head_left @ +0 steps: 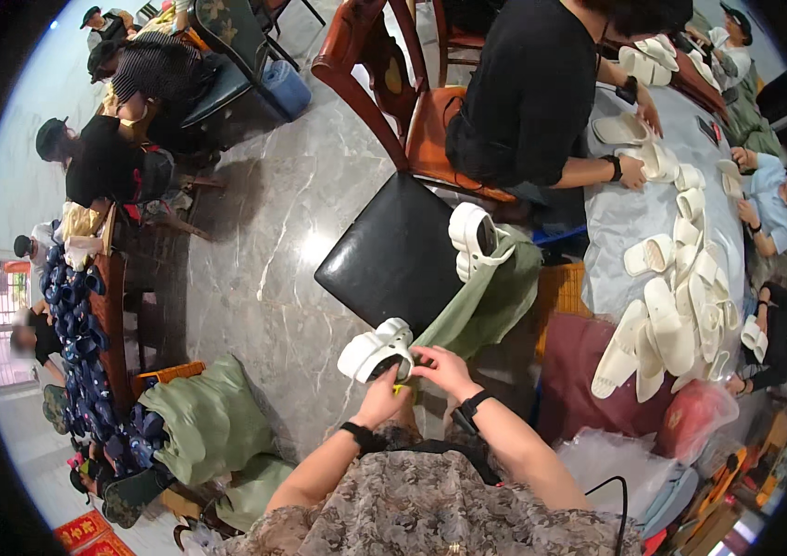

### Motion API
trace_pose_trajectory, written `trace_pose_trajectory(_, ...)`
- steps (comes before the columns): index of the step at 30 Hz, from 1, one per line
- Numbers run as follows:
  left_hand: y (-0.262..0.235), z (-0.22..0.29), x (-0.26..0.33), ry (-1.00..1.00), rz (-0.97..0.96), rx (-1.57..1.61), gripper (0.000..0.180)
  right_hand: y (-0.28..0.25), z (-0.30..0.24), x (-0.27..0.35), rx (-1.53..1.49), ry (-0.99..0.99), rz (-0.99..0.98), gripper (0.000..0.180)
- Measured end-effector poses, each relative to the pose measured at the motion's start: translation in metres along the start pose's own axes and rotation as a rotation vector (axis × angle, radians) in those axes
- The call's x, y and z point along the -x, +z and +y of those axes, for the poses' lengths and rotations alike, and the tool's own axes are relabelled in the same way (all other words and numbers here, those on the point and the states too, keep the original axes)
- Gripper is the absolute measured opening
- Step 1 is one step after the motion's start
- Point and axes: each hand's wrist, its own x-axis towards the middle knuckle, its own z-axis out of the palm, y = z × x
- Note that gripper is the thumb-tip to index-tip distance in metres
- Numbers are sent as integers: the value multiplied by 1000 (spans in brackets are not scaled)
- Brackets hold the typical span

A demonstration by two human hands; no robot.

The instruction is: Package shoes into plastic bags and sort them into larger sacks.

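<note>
A white clog (371, 350) with a thick, bulging upper and a dark inside is held low in front of me. My left hand (384, 397) is closed around its near side. At the clog's right edge, my right hand (443, 371) has its fingertips pinched together; what they grip is too small to make out. Ahead, a second white clog (474, 239) with a dark inside rests by the right corner of a black padded seat (393, 255). Green cloth (481, 301) hangs down beside that seat.
To the right, many white slippers (667, 320) lie on a covered table (611, 250), where a person in black (532, 93) handles some. A wooden chair (435, 130) stands ahead. At left are a green sack (203, 417) and a table heaped with dark blue shoes (78, 324).
</note>
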Motion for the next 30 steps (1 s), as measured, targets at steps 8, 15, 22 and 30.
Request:
trace_pose_trajectory(8, 9, 23, 0, -843, 127, 959, 69, -184, 27, -61, -534, 63, 700, 57)
trace_pose_trajectory(15, 52, 9, -16, -742, 308, 965, 46, -233, 26, -124, -178, 174, 402, 44)
trace_pose_trajectory(22, 66, 16, -18, -640, 418, 871, 37, -226, 38, -139, -239, 110, 476, 36)
trace_pose_trajectory(30, 73, 10, -29, -624, 475, 805, 36, -242, 40, -147, -169, 88, 456, 29)
